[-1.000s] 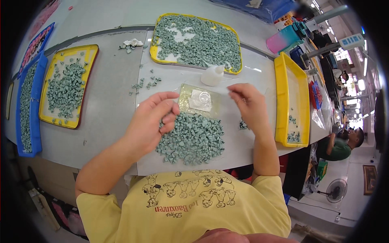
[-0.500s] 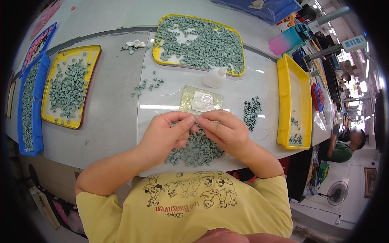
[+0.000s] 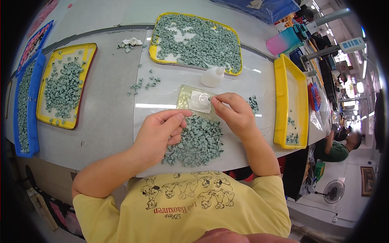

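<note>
My right hand (image 3: pixel 237 113) pinches a small grey-green piece (image 3: pixel 210 98) between thumb and fingertips, at the right edge of a clear round blob (image 3: pixel 204 97). That blob sits on a white paper square (image 3: pixel 196 106) on top of a yellowish-green pad (image 3: pixel 183 99). My left hand (image 3: pixel 161 127) is closed in a pinch to the left; whatever lies between its fingertips is too small to make out. Below and between both hands spreads a pile of small grey-green pieces (image 3: pixel 194 141). A white squeeze bottle (image 3: pixel 212 77) stands just behind the pad.
Yellow-rimmed trays of grey-green pieces lie at the back (image 3: pixel 241 52) and left (image 3: pixel 39 103), beside a blue bin (image 3: pixel 34 133). To the right are a small dark-green heap (image 3: pixel 253 104) and a yellow bin (image 3: pixel 279 101). A person (image 3: pixel 338 148) works farther right.
My right hand has parted from the left and moved up and right to the clear blob, carrying the small piece. My left hand stays pinched in about the same place.
</note>
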`<act>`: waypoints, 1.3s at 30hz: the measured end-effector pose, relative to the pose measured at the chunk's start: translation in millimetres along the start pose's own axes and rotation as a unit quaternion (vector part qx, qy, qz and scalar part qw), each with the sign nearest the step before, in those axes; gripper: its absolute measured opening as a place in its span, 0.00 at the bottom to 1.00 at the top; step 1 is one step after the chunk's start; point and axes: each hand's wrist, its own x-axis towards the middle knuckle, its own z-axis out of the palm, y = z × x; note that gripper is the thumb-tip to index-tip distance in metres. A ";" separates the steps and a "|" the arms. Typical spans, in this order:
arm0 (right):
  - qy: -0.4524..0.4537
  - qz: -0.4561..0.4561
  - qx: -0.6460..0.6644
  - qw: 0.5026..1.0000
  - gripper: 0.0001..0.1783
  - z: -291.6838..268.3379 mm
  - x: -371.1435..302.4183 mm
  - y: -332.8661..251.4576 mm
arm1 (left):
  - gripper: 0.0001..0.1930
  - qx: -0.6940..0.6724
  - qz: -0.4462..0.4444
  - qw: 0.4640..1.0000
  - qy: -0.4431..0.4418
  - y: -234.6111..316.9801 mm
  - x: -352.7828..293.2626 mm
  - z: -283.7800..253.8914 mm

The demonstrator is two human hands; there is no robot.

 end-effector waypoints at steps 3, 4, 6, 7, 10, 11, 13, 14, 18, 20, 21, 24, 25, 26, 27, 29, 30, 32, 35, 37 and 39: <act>-0.002 -0.014 -0.005 1.000 0.17 6.6 1.9 0.2 | 0.11 -0.003 -0.011 1.000 0.000 1.6 0.5 -4.7; 0.001 -0.013 -0.012 1.000 0.17 9.0 2.1 0.1 | 0.11 -0.002 -0.009 1.000 -0.003 2.4 0.2 -5.7; 0.002 -0.012 -0.019 1.000 0.17 12.5 2.8 -0.3 | 0.11 -0.001 -0.008 1.000 -0.007 2.6 0.5 -8.4; -0.001 -0.014 -0.023 1.000 0.17 13.8 3.1 -0.4 | 0.11 0.002 -0.002 1.000 -0.003 2.5 0.7 -9.8; 0.007 -0.015 -0.023 1.000 0.15 18.9 2.0 1.0 | 0.10 0.007 0.006 1.000 0.003 0.6 1.3 -13.1; 0.019 -0.014 -0.023 0.999 0.14 19.2 2.5 1.5 | 0.10 0.011 0.008 1.000 0.003 1.3 1.8 -13.2; 0.042 0.039 -0.009 0.998 0.11 16.5 2.3 -1.5 | 0.09 0.019 0.008 1.000 0.008 2.6 2.4 -11.7; 0.065 0.091 0.006 0.994 0.09 14.3 2.6 -3.0 | 0.09 0.026 0.009 1.000 0.014 3.2 2.3 -10.3; 0.036 0.278 0.063 0.958 0.05 -7.0 3.6 -1.8 | 0.08 0.017 0.020 0.999 0.030 6.3 8.2 -6.3; -0.054 0.514 0.212 0.830 0.07 -22.4 -2.2 3.6 | 0.10 0.014 0.051 0.997 0.063 9.4 12.2 -2.4; -0.049 0.516 0.212 0.829 0.07 -28.6 -6.7 8.0 | 0.10 0.019 0.049 0.997 0.061 10.5 14.3 0.2; -0.080 0.540 0.302 0.782 0.09 -44.8 -15.5 18.7 | 0.09 0.036 0.065 0.995 0.072 14.2 20.0 10.4; -0.093 0.544 0.321 0.770 0.09 -51.4 -14.3 19.0 | 0.09 0.048 0.061 0.994 0.082 15.3 22.2 14.3; -0.108 0.546 0.342 0.757 0.09 -57.3 -13.5 19.7 | 0.09 0.059 0.058 0.992 0.092 17.2 23.1 18.7; -0.103 0.545 0.345 0.757 0.09 -62.3 -15.2 22.0 | 0.09 0.065 0.058 0.992 0.091 18.8 23.7 23.5; -0.102 0.544 0.371 0.746 0.09 -72.3 -19.3 26.4 | 0.08 0.060 0.046 0.992 0.100 20.2 24.3 32.7; -0.097 0.543 0.373 0.746 0.09 -77.9 -21.1 27.9 | 0.08 0.065 0.047 0.992 0.099 20.2 24.6 38.0; -0.115 0.545 0.395 0.731 0.09 -89.3 -23.7 30.2 | 0.09 0.092 0.037 0.989 0.111 20.2 24.9 48.2; -0.110 0.538 0.414 0.726 0.09 -102.5 -28.3 31.9 | 0.10 0.135 0.017 0.986 0.094 18.7 27.2 58.6; -0.109 0.537 0.415 0.726 0.09 -112.0 -31.8 31.7 | 0.10 0.152 0.004 0.984 0.091 20.4 28.4 68.4; -0.108 0.536 0.416 0.726 0.09 -122.1 -35.2 32.4 | 0.11 0.170 -0.010 0.981 0.088 21.7 30.9 78.6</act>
